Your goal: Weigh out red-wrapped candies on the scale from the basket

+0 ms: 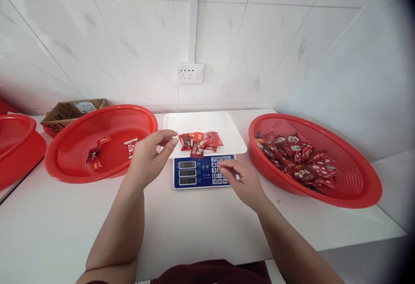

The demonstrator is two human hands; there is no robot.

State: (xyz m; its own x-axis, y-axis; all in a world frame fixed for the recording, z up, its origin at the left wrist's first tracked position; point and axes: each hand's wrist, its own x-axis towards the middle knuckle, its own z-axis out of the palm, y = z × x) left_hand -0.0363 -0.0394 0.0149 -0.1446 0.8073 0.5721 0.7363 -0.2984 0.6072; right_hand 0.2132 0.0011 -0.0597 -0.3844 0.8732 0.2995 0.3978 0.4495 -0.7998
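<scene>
A digital scale (205,182) with a blue keypad panel stands in the middle of the table. Several red snack packets (200,141) are heaped on the front part of its white pan (201,122). My left hand (152,152) hovers by the pan's left front corner, thumb and fingers apart, with the fingertips just beside the packets and nothing in them. Over the right side of the keypad (215,176) is my right hand (243,182), its fingers loosely bent and apart, holding nothing; whether it touches the keys I cannot tell.
To the right, a red perforated basket (356,195) holds many red packets. Another red basket (113,145) on the left has several packets inside. Behind it is a cardboard box (61,113), and more red baskets (19,154) stand at far left. A socket (190,73) is on the tiled wall.
</scene>
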